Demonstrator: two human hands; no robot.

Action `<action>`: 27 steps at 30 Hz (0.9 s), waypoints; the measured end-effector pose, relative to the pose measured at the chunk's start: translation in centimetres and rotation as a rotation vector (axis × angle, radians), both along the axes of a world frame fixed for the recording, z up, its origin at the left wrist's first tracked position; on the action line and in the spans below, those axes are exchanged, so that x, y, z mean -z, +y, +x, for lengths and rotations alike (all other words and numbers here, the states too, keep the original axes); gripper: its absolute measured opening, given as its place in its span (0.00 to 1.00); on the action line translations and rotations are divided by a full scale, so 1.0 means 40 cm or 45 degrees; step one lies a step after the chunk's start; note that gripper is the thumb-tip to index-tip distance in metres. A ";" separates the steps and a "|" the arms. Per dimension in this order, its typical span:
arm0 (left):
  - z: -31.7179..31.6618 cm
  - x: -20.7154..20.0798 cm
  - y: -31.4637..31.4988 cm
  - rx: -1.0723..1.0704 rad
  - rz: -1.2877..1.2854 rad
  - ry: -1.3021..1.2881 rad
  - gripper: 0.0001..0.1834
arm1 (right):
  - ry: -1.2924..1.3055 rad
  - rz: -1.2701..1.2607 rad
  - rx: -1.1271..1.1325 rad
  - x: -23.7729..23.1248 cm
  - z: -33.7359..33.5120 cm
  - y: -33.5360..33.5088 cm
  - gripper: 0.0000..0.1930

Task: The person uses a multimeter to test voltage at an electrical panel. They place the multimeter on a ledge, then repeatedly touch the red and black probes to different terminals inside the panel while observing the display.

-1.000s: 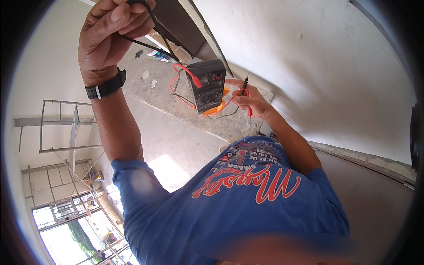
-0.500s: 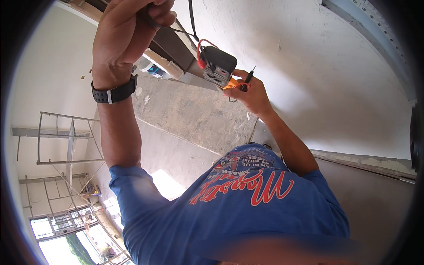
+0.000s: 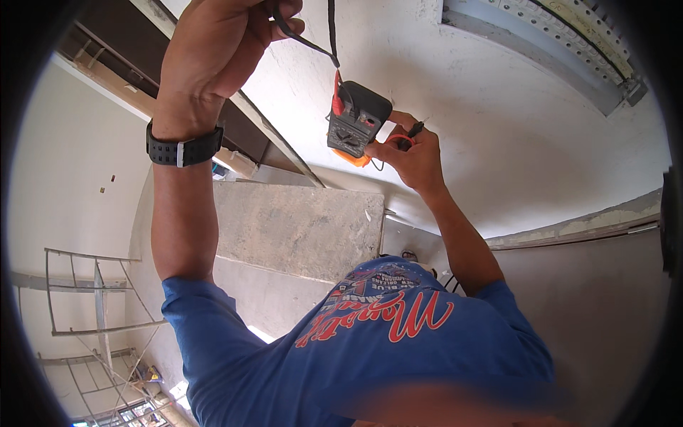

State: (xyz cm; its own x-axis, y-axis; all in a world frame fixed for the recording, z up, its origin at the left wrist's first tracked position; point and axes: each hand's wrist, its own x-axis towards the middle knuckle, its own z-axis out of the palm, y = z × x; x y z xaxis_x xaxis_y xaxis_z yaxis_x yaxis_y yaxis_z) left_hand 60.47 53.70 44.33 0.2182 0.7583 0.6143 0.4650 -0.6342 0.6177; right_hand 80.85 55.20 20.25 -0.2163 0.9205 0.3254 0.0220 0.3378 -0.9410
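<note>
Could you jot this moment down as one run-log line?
Left hand: gripping black strap | right hand: holding multimeter and black probe | behind multimeter: white wall

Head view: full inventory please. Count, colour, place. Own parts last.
multimeter: one, black and grey, upper centre
orange cover: one, orange, multimeter's lower end
red lead: at least one, red, multimeter's upper left
probe: one visible, black, between the right fingers
strap: one, black, above the multimeter
perforated strips: at least two, pale, top right
wall: one, white, right
slab: one, grey, centre left
scaffold frames: at least two, grey, lower left
watch: one, black, left wrist
shirt: one, blue with print, bottom centre
left hand: one, bare, top, holding strap
right hand: one, bare, holding multimeter
</note>
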 end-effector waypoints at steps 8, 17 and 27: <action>0.111 -0.118 0.069 0.566 -0.348 -0.255 0.14 | 0.061 0.141 0.003 -0.174 0.170 -0.033 0.23; 0.213 -0.265 0.161 0.444 -0.064 0.042 0.17 | 0.353 0.032 0.188 -0.265 0.306 -0.082 0.21; 0.367 -0.259 0.244 0.034 0.564 0.270 0.14 | 0.414 0.008 0.272 -0.308 0.397 -0.097 0.20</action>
State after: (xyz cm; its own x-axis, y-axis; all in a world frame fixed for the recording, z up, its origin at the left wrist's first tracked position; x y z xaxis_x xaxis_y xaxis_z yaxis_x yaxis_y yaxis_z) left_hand 75.13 63.47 54.70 0.3893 0.4263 0.8165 0.5312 -0.8281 0.1791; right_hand 96.73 51.33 32.55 0.0951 0.9315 0.3510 -0.2068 0.3634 -0.9084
